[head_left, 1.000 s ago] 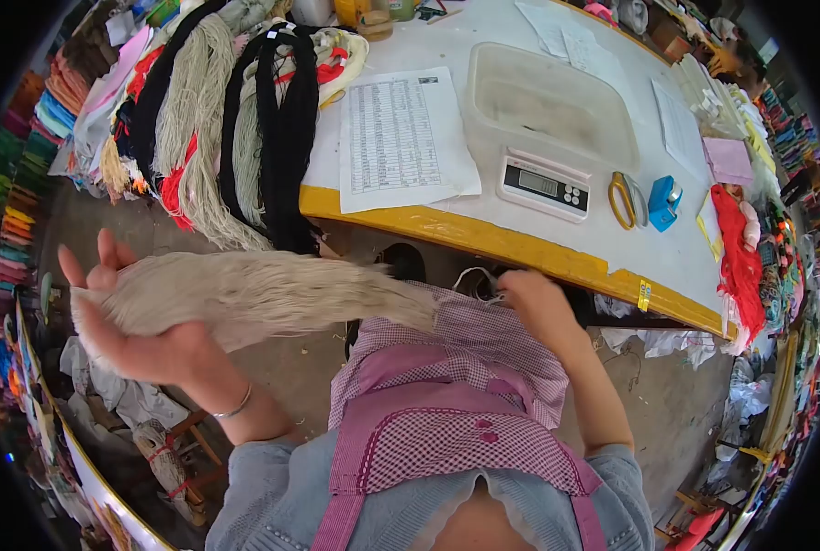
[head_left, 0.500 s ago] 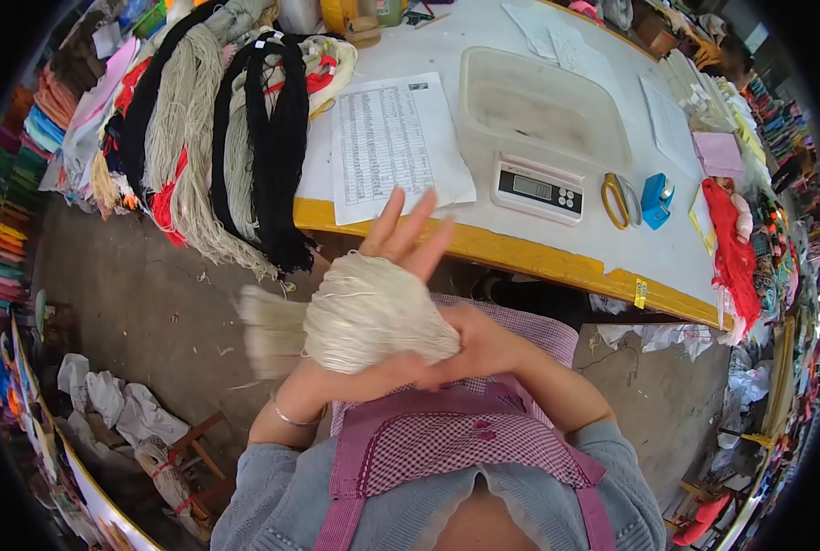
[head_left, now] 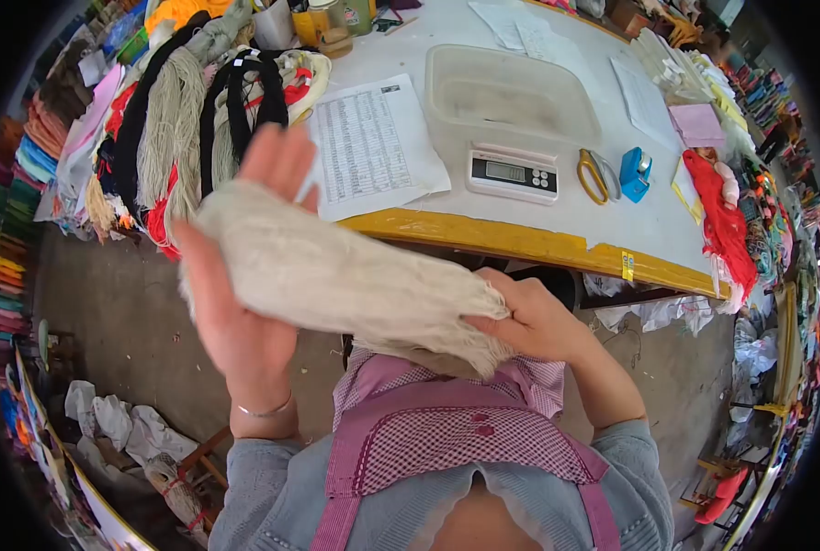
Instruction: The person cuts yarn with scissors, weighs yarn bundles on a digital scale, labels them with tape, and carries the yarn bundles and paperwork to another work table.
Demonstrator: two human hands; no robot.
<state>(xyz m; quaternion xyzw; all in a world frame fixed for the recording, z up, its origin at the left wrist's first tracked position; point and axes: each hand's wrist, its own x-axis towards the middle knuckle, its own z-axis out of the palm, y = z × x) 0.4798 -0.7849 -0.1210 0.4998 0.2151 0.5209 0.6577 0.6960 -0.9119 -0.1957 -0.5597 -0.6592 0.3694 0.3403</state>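
Observation:
A cream-white skein of yarn (head_left: 336, 271) stretches between my two hands, in front of my apron. My right hand (head_left: 534, 317) is closed around its right end, where loose strands hang below the fingers. My left hand (head_left: 254, 312) is at the other end, palm towards me, with the fingers stretched up and the thumb apart. The skein lies across that palm between thumb and fingers; motion blurs this end. Whether the left hand is inside the skein's loop I cannot tell.
On the white table (head_left: 382, 55) are a printed sheet (head_left: 364, 138), a digital scale (head_left: 513, 173), a plastic tray (head_left: 511, 57), scissors (head_left: 593, 176) and a blue tape dispenser (head_left: 635, 174). Black yarn hanks (head_left: 143, 138) hang at the left; red yarn (head_left: 722, 230) lies right.
The bundled skein has been drawn out lengthwise. My left hand has moved left and up, and my right hand slightly right, so they are farther apart.

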